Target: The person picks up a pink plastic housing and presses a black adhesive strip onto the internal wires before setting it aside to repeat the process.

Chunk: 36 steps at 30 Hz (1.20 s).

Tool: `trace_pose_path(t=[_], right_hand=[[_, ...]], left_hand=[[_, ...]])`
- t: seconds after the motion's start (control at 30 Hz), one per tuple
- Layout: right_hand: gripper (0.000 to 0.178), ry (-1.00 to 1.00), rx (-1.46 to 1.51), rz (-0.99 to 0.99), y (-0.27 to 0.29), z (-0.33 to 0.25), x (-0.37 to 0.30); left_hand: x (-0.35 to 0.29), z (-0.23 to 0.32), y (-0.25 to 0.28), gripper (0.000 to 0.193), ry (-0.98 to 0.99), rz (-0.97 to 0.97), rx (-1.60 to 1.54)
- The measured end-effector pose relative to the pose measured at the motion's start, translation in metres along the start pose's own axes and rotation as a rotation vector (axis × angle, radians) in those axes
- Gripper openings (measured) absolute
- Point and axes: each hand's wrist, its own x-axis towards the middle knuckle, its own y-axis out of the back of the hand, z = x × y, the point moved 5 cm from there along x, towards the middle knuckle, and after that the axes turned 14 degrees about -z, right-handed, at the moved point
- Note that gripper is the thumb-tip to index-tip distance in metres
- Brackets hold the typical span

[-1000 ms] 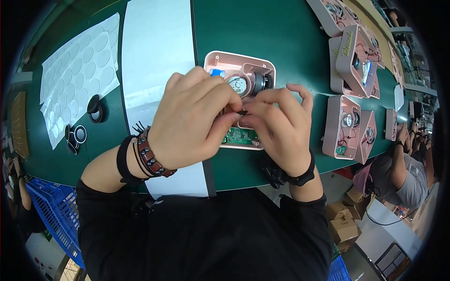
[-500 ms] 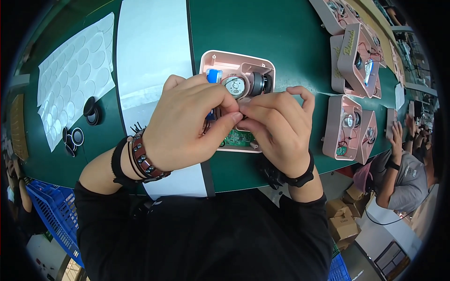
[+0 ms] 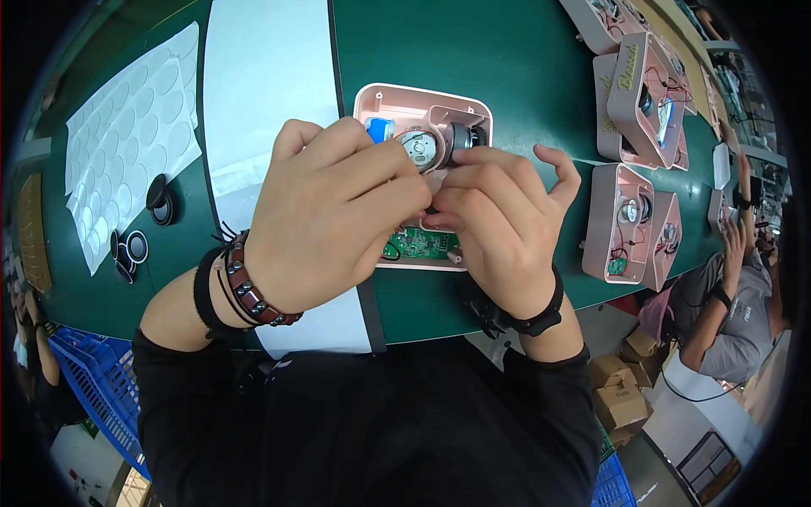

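A pink plastic housing point(image 3: 411, 90) lies open in front of me, its inside facing up. In it are a blue cylindrical part point(image 3: 379, 129), a round silver metal part point(image 3: 420, 149), a dark round speaker point(image 3: 459, 140) and a green circuit board point(image 3: 425, 244). My left hand point(image 3: 338, 207) is over the housing's left side, thumb and fingers pinched together. From the right, my right hand point(image 3: 505, 221) pinches at nearly the same spot, its little finger raised. The fingertips meet above the middle of the housing; what lies between them is hidden, apart from a small dark bit.
More pink housings point(image 3: 610, 224) with wired parts stand at the right, some stacked. White sheets of round stickers point(image 3: 135, 127) and black round pads point(image 3: 162, 203) lie left, beside a pale strip point(image 3: 269, 76). A co-worker point(image 3: 735, 304) sits far right; a blue crate point(image 3: 97, 380) stands lower left.
My left hand has turned, its fingers curling more and the thumb tucking under. The right fingers shift slightly, and more of the circuit board shows. The co-worker's hands have moved.
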Motion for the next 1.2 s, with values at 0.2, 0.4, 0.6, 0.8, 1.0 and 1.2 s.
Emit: trace_pose_path(t=[0.2, 0.4, 0.6, 0.8, 1.0, 1.2], right_hand=[[0.016, -0.158, 0.281, -0.186, -0.003, 0.011, 0.001], [0.017, -0.157, 0.414, -0.268, -0.008, 0.017, 0.0], [0.014, -0.205, 0.551, -0.281, -0.011, 0.02, -0.002], [0.014, -0.248, 0.543, -0.235, -0.013, 0.021, -0.001], [0.018, -0.225, 0.292, -0.317, -0.012, 0.015, 0.0], [0.021, -0.173, 0.261, -0.258, -0.001, 0.017, 0.004]], left_hand=[[0.001, -0.002, -0.002, 0.012, 0.002, -0.074, -0.107], [0.002, -0.008, -0.004, 0.01, 0.036, -0.067, -0.233], [0.004, -0.011, -0.012, 0.008, 0.067, -0.098, -0.21], [0.006, -0.009, -0.014, 0.01, 0.07, -0.114, -0.129], [0.017, 0.007, -0.016, 0.011, 0.033, -0.193, 0.079], [0.008, 0.02, -0.006, 0.013, 0.058, -0.057, 0.364]])
